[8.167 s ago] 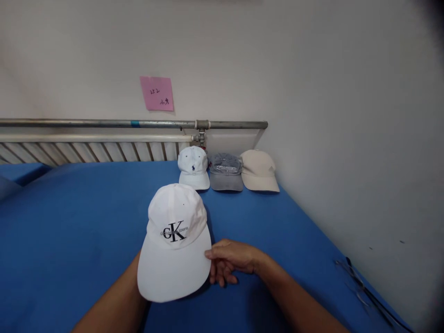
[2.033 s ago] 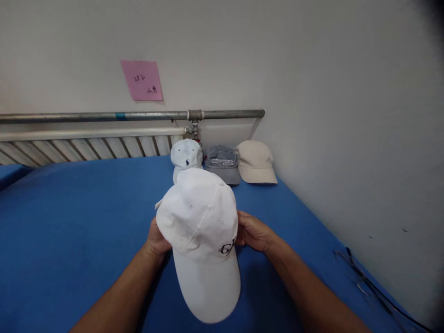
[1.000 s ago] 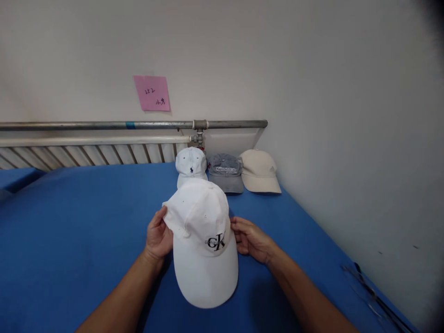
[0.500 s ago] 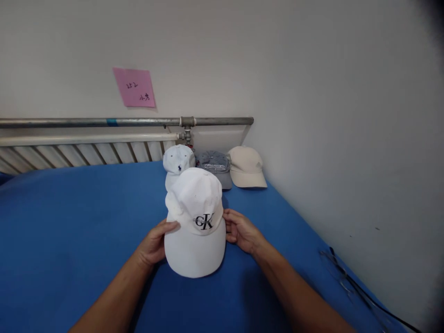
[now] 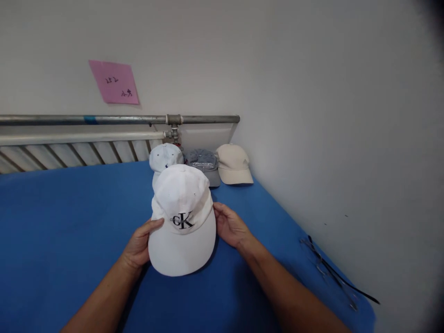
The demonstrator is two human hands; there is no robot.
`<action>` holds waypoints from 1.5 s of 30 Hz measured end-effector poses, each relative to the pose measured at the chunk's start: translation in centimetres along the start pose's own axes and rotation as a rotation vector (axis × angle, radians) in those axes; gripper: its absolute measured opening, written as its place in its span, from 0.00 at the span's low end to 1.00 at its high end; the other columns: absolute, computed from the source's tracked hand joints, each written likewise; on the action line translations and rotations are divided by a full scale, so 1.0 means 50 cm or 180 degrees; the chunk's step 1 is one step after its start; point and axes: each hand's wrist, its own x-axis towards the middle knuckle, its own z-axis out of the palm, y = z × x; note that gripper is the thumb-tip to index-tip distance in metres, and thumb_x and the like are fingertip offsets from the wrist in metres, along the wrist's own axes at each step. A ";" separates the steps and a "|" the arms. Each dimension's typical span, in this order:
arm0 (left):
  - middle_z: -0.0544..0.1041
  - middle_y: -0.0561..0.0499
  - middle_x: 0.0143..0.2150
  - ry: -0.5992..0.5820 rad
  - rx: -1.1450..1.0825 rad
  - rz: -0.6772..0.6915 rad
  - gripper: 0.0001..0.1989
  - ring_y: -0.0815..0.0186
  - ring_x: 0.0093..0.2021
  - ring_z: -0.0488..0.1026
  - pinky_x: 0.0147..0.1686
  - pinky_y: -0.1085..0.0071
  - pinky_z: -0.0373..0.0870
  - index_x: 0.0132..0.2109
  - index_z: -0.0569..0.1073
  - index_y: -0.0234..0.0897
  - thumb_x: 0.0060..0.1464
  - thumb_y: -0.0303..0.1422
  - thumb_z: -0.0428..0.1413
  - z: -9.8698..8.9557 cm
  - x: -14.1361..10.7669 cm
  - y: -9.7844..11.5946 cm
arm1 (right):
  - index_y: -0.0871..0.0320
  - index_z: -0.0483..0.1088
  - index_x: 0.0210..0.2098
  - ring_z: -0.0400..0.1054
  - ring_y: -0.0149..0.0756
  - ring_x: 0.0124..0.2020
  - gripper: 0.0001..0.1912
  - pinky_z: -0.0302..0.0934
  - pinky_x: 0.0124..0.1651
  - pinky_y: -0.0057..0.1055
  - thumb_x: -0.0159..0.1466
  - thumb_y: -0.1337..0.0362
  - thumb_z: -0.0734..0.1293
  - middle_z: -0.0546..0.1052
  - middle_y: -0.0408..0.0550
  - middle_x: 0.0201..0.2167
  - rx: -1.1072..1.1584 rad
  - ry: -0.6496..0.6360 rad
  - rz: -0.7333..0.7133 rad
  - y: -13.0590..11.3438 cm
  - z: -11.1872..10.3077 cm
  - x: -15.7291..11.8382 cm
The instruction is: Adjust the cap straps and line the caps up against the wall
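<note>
Between my hands is a white baseball cap (image 5: 182,247) with a black "CK" mark on its front, brim toward me. My left hand (image 5: 140,243) grips it at the left, thumb over the brim's upper edge and the other fingers hidden beneath. On the cap's right side, my right hand (image 5: 229,224) pinches the edge near the base of the crown. Behind stand three more caps in a row: a pale one (image 5: 166,156) with a small dark logo, partly covered by the white cap, a dark grey-blue one (image 5: 204,162) with white lettering, and a beige one (image 5: 234,163).
The caps rest on a blue-covered surface (image 5: 86,231) against a pale wall. A radiator (image 5: 72,156) and a metal pipe (image 5: 128,120) run along the back, with a pink note (image 5: 114,83) above. Thin wire-like items and a black strip (image 5: 333,268) lie at the right edge.
The whole view has shifted, so the scene sits further left. The white cap is turned slightly and its brim looks a little wider; both hands still hold it.
</note>
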 end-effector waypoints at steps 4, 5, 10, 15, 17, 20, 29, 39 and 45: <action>0.81 0.38 0.46 -0.0038 -0.0150 -0.0320 0.15 0.47 0.55 0.73 0.64 0.52 0.58 0.51 0.79 0.29 0.61 0.28 0.54 0.001 0.001 -0.001 | 0.57 0.74 0.34 0.73 0.38 0.40 0.11 0.63 0.48 0.34 0.52 0.59 0.71 0.80 0.44 0.31 0.0224 -0.0080 0.0217 0.011 0.010 -0.004; 0.81 0.38 0.46 -0.0063 -0.0195 -0.0384 0.15 0.47 0.56 0.72 0.64 0.51 0.58 0.51 0.80 0.30 0.62 0.29 0.53 0.001 0.001 -0.001 | 0.57 0.74 0.36 0.74 0.41 0.42 0.13 0.63 0.50 0.36 0.53 0.58 0.71 0.81 0.45 0.32 0.0281 -0.0149 0.0264 0.013 0.012 -0.006; 0.81 0.40 0.45 -0.0237 -0.0320 -0.0576 0.17 0.48 0.56 0.72 0.65 0.51 0.57 0.49 0.81 0.32 0.63 0.33 0.51 0.004 0.005 -0.005 | 0.58 0.73 0.41 0.72 0.49 0.51 0.19 0.63 0.54 0.45 0.53 0.54 0.71 0.81 0.51 0.38 0.0332 -0.0600 0.0413 0.020 0.018 -0.018; 0.81 0.40 0.46 -0.0142 -0.0369 -0.0566 0.18 0.47 0.56 0.73 0.64 0.51 0.59 0.51 0.80 0.32 0.63 0.35 0.51 0.014 0.006 -0.013 | 0.59 0.73 0.41 0.72 0.51 0.52 0.22 0.63 0.55 0.48 0.53 0.51 0.71 0.81 0.53 0.37 0.0401 -0.0686 0.0472 0.020 0.020 -0.023; 0.81 0.39 0.46 -0.0154 -0.0384 -0.0577 0.17 0.47 0.56 0.73 0.64 0.51 0.60 0.50 0.81 0.33 0.63 0.35 0.51 0.015 0.006 -0.015 | 0.59 0.73 0.41 0.71 0.51 0.52 0.22 0.63 0.55 0.48 0.53 0.51 0.71 0.81 0.53 0.37 0.0459 -0.0655 0.0465 0.018 0.022 -0.026; 0.82 0.38 0.46 -0.0242 -0.0385 -0.0640 0.16 0.46 0.55 0.74 0.63 0.51 0.60 0.48 0.82 0.32 0.62 0.34 0.52 0.012 0.007 -0.017 | 0.59 0.74 0.40 0.71 0.51 0.53 0.21 0.63 0.56 0.49 0.52 0.52 0.71 0.82 0.53 0.39 0.0640 -0.0547 0.0329 0.011 0.029 -0.032; 0.82 0.38 0.45 0.0156 -0.0545 -0.0794 0.18 0.45 0.51 0.77 0.60 0.49 0.65 0.54 0.78 0.31 0.61 0.31 0.52 0.010 0.004 -0.023 | 0.57 0.75 0.42 0.71 0.49 0.53 0.17 0.64 0.56 0.46 0.57 0.55 0.67 0.82 0.50 0.40 0.0916 -0.0260 0.0044 -0.015 0.041 -0.042; 0.83 0.40 0.41 0.1153 -0.0494 -0.0652 0.19 0.47 0.49 0.78 0.58 0.51 0.68 0.57 0.75 0.31 0.64 0.29 0.48 0.021 -0.004 -0.022 | 0.57 0.76 0.41 0.73 0.46 0.51 0.19 0.64 0.55 0.43 0.59 0.51 0.67 0.83 0.47 0.36 0.1141 -0.0319 -0.0224 -0.035 0.037 -0.039; 0.83 0.42 0.42 0.0688 -0.0540 -0.0959 0.17 0.46 0.50 0.77 0.58 0.51 0.68 0.56 0.77 0.33 0.62 0.31 0.54 0.011 -0.007 -0.020 | 0.57 0.76 0.38 0.72 0.50 0.52 0.24 0.64 0.55 0.48 0.57 0.43 0.66 0.82 0.50 0.37 0.1041 -0.0503 -0.0034 -0.041 0.038 -0.045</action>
